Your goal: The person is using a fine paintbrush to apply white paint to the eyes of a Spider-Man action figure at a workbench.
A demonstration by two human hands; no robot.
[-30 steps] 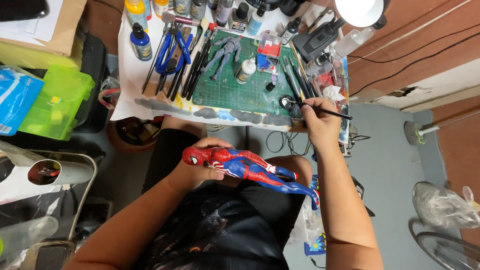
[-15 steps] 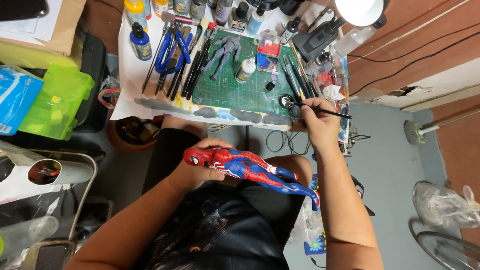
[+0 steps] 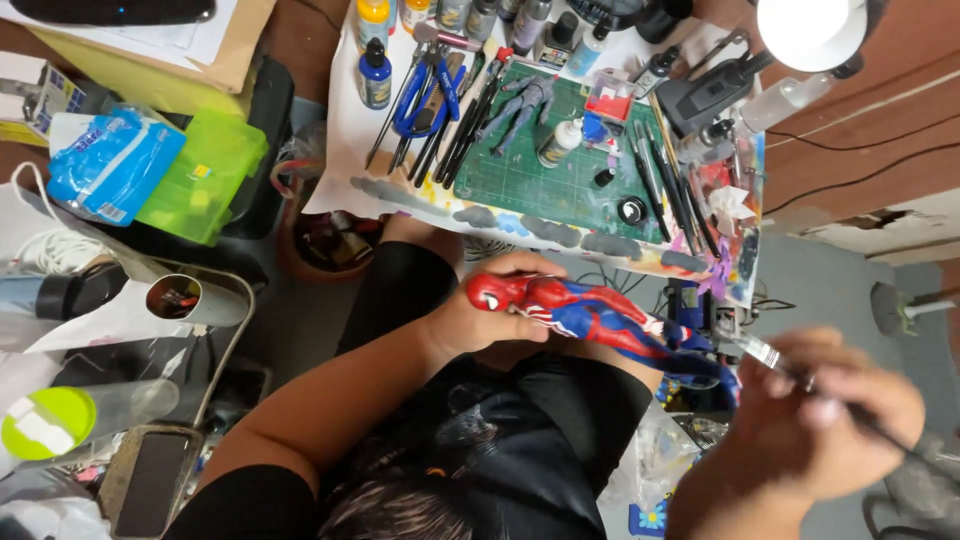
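Observation:
My left hand [image 3: 482, 318] grips a red and blue action figure [image 3: 590, 316] by its upper body, held level over my lap with its head to the left. My right hand [image 3: 822, 418], blurred by motion, holds a thin paintbrush [image 3: 775, 358] whose tip sits close to the figure's legs. On the green cutting mat [image 3: 545, 180] above lie a grey unpainted figure [image 3: 522, 106] and a small black paint pot [image 3: 631, 210].
The small table holds paint bottles [image 3: 375, 72], blue-handled pliers [image 3: 428, 92], several brushes [image 3: 662, 170] and a white lamp [image 3: 808, 32]. A green plastic box [image 3: 205, 178] and a blue packet [image 3: 108, 166] sit at the left. A metal can [image 3: 178, 298] lies lower left.
My right hand has left the paint pot on the table and come down and to the right with the brush, near the figure's legs. The left hand and figure have stayed in place.

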